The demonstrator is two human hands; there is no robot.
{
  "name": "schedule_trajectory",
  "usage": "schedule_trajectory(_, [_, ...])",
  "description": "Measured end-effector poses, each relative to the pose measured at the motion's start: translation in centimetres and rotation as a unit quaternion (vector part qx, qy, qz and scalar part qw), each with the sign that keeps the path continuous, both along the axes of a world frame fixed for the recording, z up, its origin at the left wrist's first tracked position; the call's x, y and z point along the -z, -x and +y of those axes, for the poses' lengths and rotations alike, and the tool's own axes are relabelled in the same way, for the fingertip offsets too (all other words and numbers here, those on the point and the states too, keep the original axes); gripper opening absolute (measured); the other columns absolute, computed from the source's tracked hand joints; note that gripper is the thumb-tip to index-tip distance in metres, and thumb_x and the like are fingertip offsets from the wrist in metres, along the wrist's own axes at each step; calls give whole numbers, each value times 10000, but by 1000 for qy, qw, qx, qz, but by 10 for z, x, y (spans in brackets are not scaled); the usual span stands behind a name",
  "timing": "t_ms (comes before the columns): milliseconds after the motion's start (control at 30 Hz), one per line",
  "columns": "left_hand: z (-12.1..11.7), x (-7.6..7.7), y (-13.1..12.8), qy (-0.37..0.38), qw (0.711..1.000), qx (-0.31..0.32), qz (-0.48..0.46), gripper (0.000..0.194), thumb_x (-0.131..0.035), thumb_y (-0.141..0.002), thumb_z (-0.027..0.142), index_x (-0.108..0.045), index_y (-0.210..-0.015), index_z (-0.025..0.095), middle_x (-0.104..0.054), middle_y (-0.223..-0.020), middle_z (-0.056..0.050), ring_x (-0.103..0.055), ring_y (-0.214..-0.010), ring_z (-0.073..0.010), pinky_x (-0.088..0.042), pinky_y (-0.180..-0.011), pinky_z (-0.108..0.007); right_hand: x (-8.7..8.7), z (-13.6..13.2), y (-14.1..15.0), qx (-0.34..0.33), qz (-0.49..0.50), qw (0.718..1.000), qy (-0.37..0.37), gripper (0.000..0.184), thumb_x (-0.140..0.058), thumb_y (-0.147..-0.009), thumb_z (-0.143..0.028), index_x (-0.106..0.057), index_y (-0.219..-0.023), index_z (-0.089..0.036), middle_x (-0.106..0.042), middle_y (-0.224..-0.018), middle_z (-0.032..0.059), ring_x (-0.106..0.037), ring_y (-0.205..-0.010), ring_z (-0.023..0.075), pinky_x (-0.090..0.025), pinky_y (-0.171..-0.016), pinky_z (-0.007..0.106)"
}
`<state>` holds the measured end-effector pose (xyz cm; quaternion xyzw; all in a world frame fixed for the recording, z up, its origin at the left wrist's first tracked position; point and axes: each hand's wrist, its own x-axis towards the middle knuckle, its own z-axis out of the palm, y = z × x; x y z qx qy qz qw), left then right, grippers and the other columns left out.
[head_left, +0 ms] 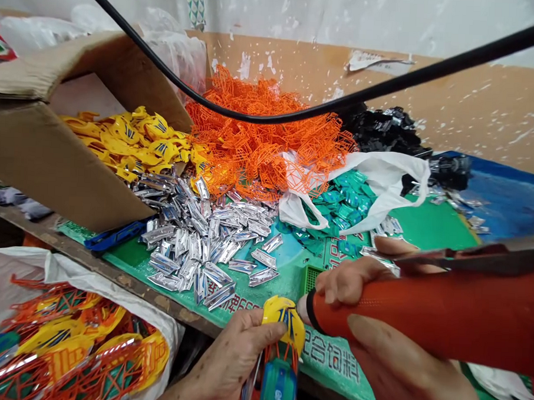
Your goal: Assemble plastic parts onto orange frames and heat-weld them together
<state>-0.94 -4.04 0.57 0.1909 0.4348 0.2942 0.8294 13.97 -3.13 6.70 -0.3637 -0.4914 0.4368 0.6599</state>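
Between thumb and fingers, my left hand point(233, 358) pinches a partly assembled toy vehicle point(279, 386) with a yellow end piece point(285, 319), an orange frame and a green-blue section. My right hand point(388, 347) is wrapped around a red electric screwdriver point(448, 314), held nearly level. Its nose meets the right side of the yellow end piece; the bit itself is hidden. Just beyond both hands, a heap of silver plastic parts point(207, 238) lies on the green table covering point(263, 288). A small green basket point(310, 278) sits partly behind the screwdriver.
An open carton point(65, 162) spills yellow parts point(137, 138) at left. Behind are piled orange frames point(261, 135), green parts point(344, 200) in a white bag point(388, 164), and black parts point(385, 131). A black cable point(253, 118) hangs across. A sack point(56, 261) of assembled toys stands lower left.
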Motion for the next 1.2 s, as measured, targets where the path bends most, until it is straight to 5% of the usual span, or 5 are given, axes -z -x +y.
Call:
schedule_trajectory(800, [-3,-5,-4,-39,998,15,37,309,-712,-657,369,-693,-752,75,-597,-616,-35,-468,-510,-79,-366,-480,-182,3,-4,-4,4,-68,998,9,448,-678,-814,-318,-438,-1192,-342,-580,-816,-40,-558,-730,159,-455,-816,391])
schedule_trajectory(1200, [0,-6,-2,-27,1000,12,7,292,-727,-649,357,-690,-741,82,-594,-584,-22,-495,-522,-87,-384,-517,-189,0,-3,1,-15,-27,1000,0,410,-668,-829,-287,-474,-1183,-351,-588,-806,-49,-553,-724,137,-472,-792,356])
